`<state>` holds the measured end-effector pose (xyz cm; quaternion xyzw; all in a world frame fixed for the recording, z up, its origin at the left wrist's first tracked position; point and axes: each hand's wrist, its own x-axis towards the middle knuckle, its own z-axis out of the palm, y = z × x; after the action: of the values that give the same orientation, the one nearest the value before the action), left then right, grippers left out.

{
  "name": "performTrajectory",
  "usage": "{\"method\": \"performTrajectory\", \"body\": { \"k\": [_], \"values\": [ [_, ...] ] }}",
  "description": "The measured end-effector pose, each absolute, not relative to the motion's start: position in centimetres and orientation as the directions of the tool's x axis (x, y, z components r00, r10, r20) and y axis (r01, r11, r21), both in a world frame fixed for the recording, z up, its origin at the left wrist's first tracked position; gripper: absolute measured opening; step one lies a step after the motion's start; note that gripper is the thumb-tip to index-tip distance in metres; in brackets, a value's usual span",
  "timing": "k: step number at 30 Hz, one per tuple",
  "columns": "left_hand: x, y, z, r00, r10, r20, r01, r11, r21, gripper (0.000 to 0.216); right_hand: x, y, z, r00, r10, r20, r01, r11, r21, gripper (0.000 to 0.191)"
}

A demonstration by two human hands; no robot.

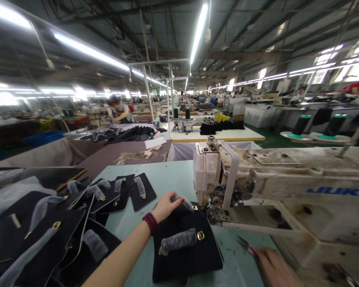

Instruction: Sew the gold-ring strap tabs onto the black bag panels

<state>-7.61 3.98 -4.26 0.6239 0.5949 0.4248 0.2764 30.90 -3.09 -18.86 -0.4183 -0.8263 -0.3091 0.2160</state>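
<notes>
My left hand (166, 205), with a dark red bead bracelet at the wrist, reaches over a black panel (188, 219). Its thumb and fingers are closed on a plastic-wrapped handle (182, 200) with gold hardware, close to the needle area of the sewing machine (215, 171). Nearer to me, a second wrapped handle (179, 241) with a gold buckle lies across the black material. At the lower right, my right hand (275, 265) is closed around the handle end of scissors (245, 244), their pointed blades lying low over the pale green tabletop (227, 243).
Several black panels (48, 235) with wrapped handles are piled at the left. One more black panel (143, 191) lies beyond my left wrist. The machine's arm fills the right side. Black thread cones (300, 125) stand behind it. A co-worker (122, 111) sits farther back.
</notes>
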Motion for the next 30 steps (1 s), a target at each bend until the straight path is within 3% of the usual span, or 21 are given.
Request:
{"method": "performTrajectory", "body": {
  "k": [6,10,13,17,20,23,26,30],
  "values": [
    [-11.0,-2.1,0.7,-0.277,0.861,0.427,0.583,-0.203,0.787,0.017,29.6,-3.9,-17.7,-0.486,0.556,0.674,0.873,0.344,0.346,0.041],
    [-12.1,-6.3,1.4,-0.22,0.771,0.598,0.706,-0.297,0.643,0.014,30.0,-4.4,-19.1,-0.491,0.584,0.647,0.869,0.386,0.311,0.037],
    [-12.2,-8.0,0.3,-0.215,0.751,0.625,0.715,-0.315,0.625,0.01,30.8,-4.6,-20.3,-0.482,0.635,0.604,0.871,0.421,0.253,0.038],
    [-12.2,-8.7,-1.0,-0.206,0.703,0.681,0.723,-0.359,0.59,0.006,30.2,-5.5,-19.8,-0.354,0.717,0.6,0.924,0.369,0.105,0.038],
    [-12.2,-9.0,-1.3,-0.165,0.667,0.726,0.739,-0.404,0.539,0.006,27.6,-6.8,-17.0,-0.22,0.756,0.616,0.93,0.354,-0.103,0.035],
    [-11.9,-9.3,-1.3,-0.122,0.646,0.754,0.748,-0.44,0.497,0.009,22.8,-7.8,-12.6,-0.194,0.838,0.51,0.895,0.364,-0.257,0.025],
    [-11.7,-9.4,-1.5,-0.103,0.619,0.779,0.742,-0.474,0.475,0.012,16.6,-6.9,-8.2,-0.316,0.813,0.49,0.875,0.449,-0.181,0.023],
    [-11.6,-9.7,-1.6,-0.063,0.604,0.794,0.745,-0.501,0.441,0.015,10.1,-3.9,-4.7,-0.186,0.905,0.382,0.97,0.231,-0.075,0.013]
  ]
}}
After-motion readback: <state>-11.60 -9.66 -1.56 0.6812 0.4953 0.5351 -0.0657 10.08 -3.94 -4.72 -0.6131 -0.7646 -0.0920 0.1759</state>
